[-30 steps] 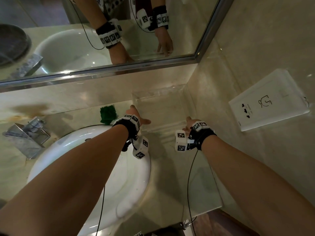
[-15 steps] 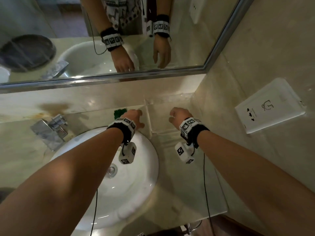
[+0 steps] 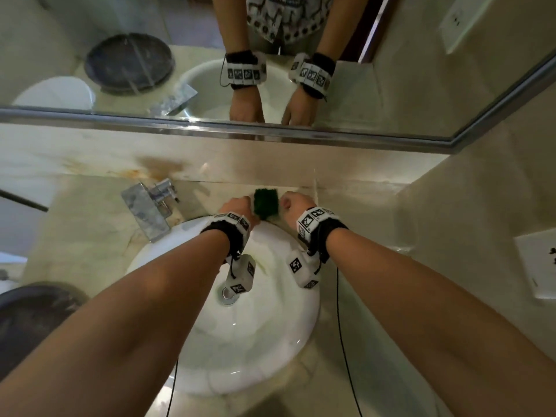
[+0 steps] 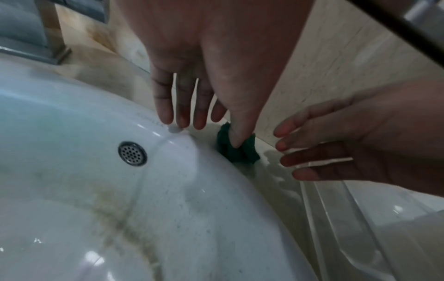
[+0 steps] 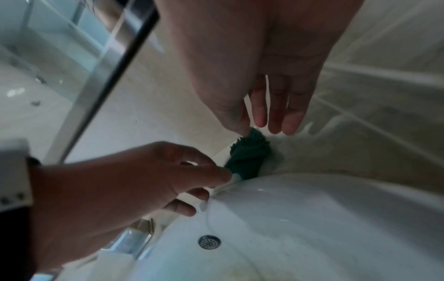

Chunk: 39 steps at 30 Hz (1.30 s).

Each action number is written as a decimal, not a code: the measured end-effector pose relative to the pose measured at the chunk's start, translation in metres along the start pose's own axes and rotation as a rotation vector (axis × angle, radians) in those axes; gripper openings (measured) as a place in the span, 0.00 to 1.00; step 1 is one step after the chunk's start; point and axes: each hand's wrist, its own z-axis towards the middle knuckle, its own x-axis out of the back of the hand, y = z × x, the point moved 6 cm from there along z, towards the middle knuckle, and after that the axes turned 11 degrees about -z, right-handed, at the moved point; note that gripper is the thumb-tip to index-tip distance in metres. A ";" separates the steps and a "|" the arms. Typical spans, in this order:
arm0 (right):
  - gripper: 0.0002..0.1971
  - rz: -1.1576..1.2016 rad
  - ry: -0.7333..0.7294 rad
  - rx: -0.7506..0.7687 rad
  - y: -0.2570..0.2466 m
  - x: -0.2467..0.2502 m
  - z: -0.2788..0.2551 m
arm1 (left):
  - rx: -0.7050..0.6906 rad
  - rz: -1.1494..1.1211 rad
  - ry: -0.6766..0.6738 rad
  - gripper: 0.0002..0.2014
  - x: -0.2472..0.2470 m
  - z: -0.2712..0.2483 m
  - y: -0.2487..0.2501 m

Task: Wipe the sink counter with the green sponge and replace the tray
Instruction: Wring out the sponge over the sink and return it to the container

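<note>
The white glazed basin (image 3: 240,341) lies nearest, round and slick, stained yellowish toward its perforated steel drain (image 4: 132,153); a wet rim could let a steadying finger slip. Past the rim, on the back strip of the marble-patterned counter (image 3: 90,236), the dark green, coarse-fibred sponge (image 3: 266,203) is wedged against the basin. The left hand (image 3: 237,207) is spread, its thumb on the sponge; the right hand (image 3: 296,203) is held relaxed just beside, nothing gripped. The clear plastic tray (image 4: 360,218), hard to see, might be knocked.

One sponge (image 3: 266,203), one sink (image 3: 270,341), two hands (image 3: 237,206).
</note>
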 end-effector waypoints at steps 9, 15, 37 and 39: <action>0.22 -0.168 0.009 0.173 -0.015 -0.033 0.047 | -0.003 -0.121 -0.010 0.23 -0.027 0.032 0.010; 0.15 -0.127 0.019 0.092 -0.017 -0.041 0.064 | -0.018 -0.127 0.020 0.22 -0.025 0.046 0.005; 0.13 0.181 -0.101 0.114 -0.120 -0.064 0.070 | 0.051 -0.247 0.177 0.15 0.065 0.022 -0.071; 0.10 0.175 -0.061 0.114 -0.127 -0.054 0.058 | 0.006 -0.282 0.188 0.13 0.077 0.006 -0.065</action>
